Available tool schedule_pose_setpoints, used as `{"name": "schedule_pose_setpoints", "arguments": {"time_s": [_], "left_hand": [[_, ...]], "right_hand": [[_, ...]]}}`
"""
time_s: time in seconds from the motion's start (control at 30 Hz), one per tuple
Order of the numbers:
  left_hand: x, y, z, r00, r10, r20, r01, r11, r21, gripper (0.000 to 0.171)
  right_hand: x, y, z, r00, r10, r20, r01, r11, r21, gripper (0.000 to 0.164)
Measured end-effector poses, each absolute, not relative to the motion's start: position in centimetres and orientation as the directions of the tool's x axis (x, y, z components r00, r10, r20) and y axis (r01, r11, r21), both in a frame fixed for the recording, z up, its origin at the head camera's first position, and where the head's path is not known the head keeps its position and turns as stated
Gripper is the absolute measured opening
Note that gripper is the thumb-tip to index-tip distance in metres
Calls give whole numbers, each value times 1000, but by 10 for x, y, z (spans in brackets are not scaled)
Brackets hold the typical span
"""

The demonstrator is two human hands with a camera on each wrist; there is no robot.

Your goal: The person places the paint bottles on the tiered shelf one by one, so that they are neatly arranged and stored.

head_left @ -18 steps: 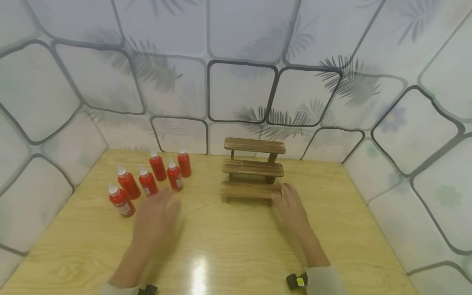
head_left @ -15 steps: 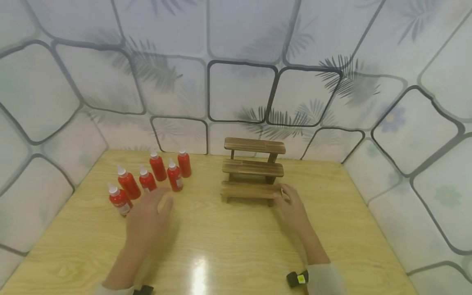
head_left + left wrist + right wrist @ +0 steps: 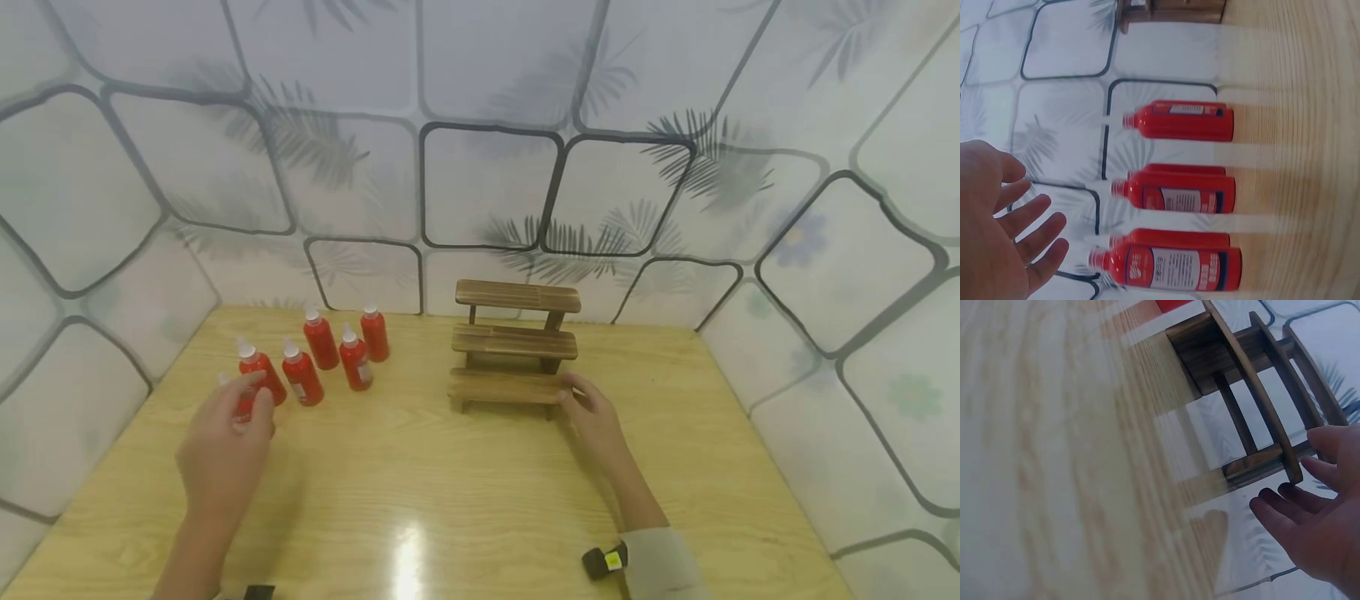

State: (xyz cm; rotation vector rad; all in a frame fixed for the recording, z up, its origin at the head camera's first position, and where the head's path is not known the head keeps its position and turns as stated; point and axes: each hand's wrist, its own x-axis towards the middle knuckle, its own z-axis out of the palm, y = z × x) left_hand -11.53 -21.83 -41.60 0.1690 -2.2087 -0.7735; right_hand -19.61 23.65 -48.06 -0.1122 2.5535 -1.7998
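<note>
My left hand [image 3: 221, 454] hovers over the nearest red squeeze bottle [image 3: 245, 406] at the left of the table and partly covers it. In the left wrist view its fingers are spread, a little short of that bottle's white nozzle, with nothing held. Several more red bottles [image 3: 302, 379] with white pointed caps stand upright behind it. To the right is a three-tier brown wooden step rack [image 3: 510, 386]. My right hand [image 3: 600, 427] has its fingertips right at the right end of the lowest shelf; in the right wrist view the fingers [image 3: 1282, 519] are loosely bent, not wrapped round the wood.
A light wood-grain table [image 3: 420, 483] carries everything. Behind it and along both sides rise pale walls [image 3: 495, 187] with dark line patterns and leaf prints. The rack stands close to the back wall, and bare tabletop lies between it and the bottles.
My left hand has moved left and toward me, from in front of the middle bottles to the nearest left one. The right hand stays by the rack's lowest shelf. Bottles and rack have not moved.
</note>
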Motion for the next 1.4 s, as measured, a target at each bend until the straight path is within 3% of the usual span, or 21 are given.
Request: {"name": "schedule_pose_setpoints", "arguments": {"time_s": [0.2,0.57,0.73,0.9,1.17,1.4], "left_hand": [[-113,-237,-418,-670,-468,577,121,697,706,28],[-116,-263,-424,-780,-575,247,-67,468,881,39],[-120,-272,-431,-822,-558,110,-145,391,909,45],[-123,-277,-439,-858,-504,98,-113,372,921,47],[-125,-284,-451,-917,-398,14,-171,426,889,65],[-127,-288,-456,-936,-351,-4,-158,410,898,68]], "right_hand": [[-200,238,-486,-998,-67,18,-39,320,-947,57],[-202,238,-492,-999,-38,6,-18,325,-946,53],[-201,237,-492,-999,-43,-7,-7,311,-950,51],[-198,237,-491,-999,-37,-34,21,318,-948,51],[-197,237,-490,-998,-38,-39,26,306,-952,52],[-197,239,-493,-997,-44,-55,42,264,-964,54]]}}
